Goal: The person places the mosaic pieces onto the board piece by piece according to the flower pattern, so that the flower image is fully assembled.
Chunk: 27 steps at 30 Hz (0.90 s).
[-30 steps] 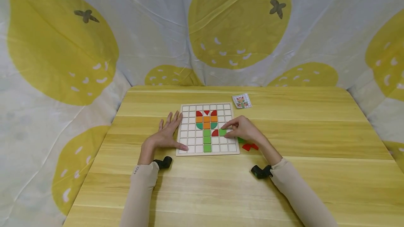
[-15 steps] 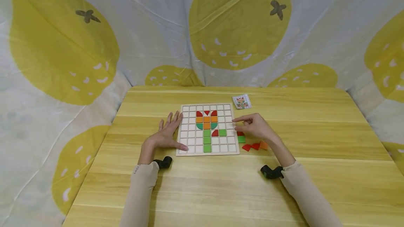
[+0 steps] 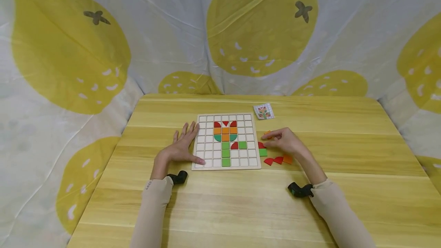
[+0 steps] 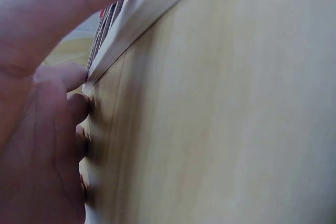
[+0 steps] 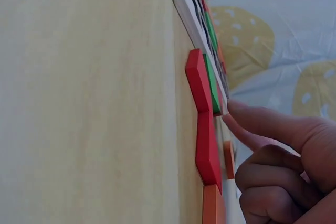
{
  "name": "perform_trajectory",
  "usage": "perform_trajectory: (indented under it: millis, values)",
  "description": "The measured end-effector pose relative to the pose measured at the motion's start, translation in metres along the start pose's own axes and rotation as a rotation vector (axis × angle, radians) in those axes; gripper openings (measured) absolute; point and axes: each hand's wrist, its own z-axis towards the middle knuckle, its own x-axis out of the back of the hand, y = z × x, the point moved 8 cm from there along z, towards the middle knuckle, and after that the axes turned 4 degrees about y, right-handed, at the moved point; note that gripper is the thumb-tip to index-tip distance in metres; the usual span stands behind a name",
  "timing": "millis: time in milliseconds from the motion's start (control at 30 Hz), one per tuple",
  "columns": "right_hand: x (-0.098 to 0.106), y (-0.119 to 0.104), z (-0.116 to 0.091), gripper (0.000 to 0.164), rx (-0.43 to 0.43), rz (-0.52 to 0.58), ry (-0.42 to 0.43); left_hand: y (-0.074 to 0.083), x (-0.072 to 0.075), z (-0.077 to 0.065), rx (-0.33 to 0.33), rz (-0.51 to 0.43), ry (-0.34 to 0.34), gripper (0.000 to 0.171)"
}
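Wooden board (image 3: 206, 165) holds flower head, stem, one leaf; loose tiles (image 3: 275, 160) remain on worktop (image 3: 344, 152). Left hand (image 3: 182, 145) flat, steadying board. Right hand (image 3: 284, 141) fingers pinching orange tile (image 3: 267, 133) beside board.

My left hand (image 3: 182, 144) lies flat against the grid board's (image 3: 226, 166) left edge. My right hand (image 3: 284, 141) touches loose tiles: orange piece (image 3: 267, 134), green square (image 3: 263, 152) off the board's right edge.

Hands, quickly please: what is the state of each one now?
Left hand: open, flat against the puzzle board.
Right hand: touching an orange piece; grip cannot be told.
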Motion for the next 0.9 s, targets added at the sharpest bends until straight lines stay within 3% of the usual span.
perform_trajectory:
  millis: [367,633,900]
  values:
    - [-0.003,0.007,0.006,0.030,-0.004,0.037,0.000,-0.002,-0.001,0.001,-0.002,0.006,-0.005,0.140]
    - [0.006,0.007,0.002,0.020,0.115,-0.127,-0.082,-0.001,0.000,0.000,0.002,0.003,0.003,0.140]
    - [0.015,0.012,-0.001,0.022,0.112,-0.143,-0.130,0.000,-0.001,0.000,-0.002,0.010,-0.004,0.140]
